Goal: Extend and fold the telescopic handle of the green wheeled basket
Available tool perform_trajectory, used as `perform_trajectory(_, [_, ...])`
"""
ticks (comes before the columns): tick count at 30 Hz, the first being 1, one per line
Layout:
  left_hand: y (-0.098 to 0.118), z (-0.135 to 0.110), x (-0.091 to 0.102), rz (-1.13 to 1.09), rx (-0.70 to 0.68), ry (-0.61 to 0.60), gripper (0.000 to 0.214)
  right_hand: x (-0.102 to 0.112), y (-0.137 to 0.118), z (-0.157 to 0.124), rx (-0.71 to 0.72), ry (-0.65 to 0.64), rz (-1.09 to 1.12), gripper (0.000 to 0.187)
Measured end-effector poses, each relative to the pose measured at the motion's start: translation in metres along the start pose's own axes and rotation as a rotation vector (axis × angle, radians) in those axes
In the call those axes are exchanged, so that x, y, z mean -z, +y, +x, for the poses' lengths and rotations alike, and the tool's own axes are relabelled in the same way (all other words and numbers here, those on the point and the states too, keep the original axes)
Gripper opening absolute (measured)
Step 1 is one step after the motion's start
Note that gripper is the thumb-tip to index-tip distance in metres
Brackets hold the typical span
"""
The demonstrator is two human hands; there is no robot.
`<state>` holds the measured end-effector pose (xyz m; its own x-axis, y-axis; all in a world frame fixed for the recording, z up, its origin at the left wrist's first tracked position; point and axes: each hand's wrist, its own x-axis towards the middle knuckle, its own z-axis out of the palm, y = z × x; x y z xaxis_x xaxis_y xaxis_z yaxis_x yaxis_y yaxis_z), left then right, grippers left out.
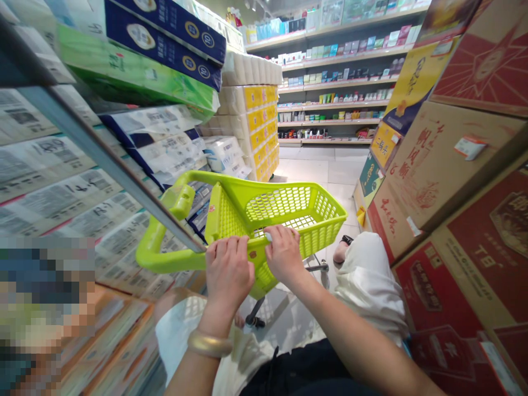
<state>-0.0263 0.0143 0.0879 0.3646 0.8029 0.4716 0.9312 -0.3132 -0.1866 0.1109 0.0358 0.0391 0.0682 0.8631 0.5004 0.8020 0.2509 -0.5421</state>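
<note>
A lime-green plastic shopping cart (289, 192) stands right in front of me, its basket pointing away to the right and its handle loop to the left. My left hand (230, 269), with a gold bangle at the wrist, is closed over the cart's near rim. Further right along the same rim my right hand (284, 250) is also closed, fingers curled over the edge. Something small and white shows by its fingertips; what it is I cannot tell. Through the mesh the visible part of the basket floor looks bare.
Wrapped tissue packs (165, 126) are piled on the left, behind a slanting metal bar (124, 170). Cardboard cartons (449, 159) form a tall stack on the right. Yellow-and-white packs (262, 132) stand ahead, and shelves of small goods (334, 82) line the back beyond the tiled floor (313, 165).
</note>
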Motion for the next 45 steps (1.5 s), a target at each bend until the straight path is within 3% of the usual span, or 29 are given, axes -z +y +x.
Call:
perform_trajectory(4, [-0.004,-0.002,-0.001,-0.009,-0.013,0.006,0.038,-0.002,-0.013,-0.001,0.058,-0.044,0.046,0.036])
perform_trajectory(7, [-0.008,-0.002,-0.003,-0.024,-0.018,0.009,0.040,0.002,0.002,-0.001,0.047,-0.053,0.026,0.036])
perform_trajectory(13, [-0.012,0.001,-0.003,-0.024,0.002,0.005,0.038,0.010,0.032,0.001,-0.105,0.007,-0.080,0.034])
perform_trajectory(16, [-0.011,0.001,-0.003,-0.014,0.005,0.004,0.038,0.006,0.018,0.001,-0.102,0.000,-0.074,0.034])
perform_trajectory(21, [-0.011,-0.001,-0.003,0.001,0.000,-0.002,0.037,-0.003,-0.013,0.001,0.024,-0.080,0.019,0.037])
perform_trajectory(30, [-0.011,0.000,-0.003,-0.056,0.014,-0.002,0.039,0.007,0.020,0.001,-0.068,-0.020,-0.060,0.035])
perform_trajectory(39, [-0.011,-0.001,-0.002,-0.008,0.002,-0.001,0.036,-0.004,-0.019,0.002,0.055,-0.091,0.051,0.035])
perform_trajectory(45, [-0.016,-0.001,-0.003,-0.023,0.002,0.016,0.036,0.008,0.020,0.001,-0.035,-0.043,-0.033,0.033])
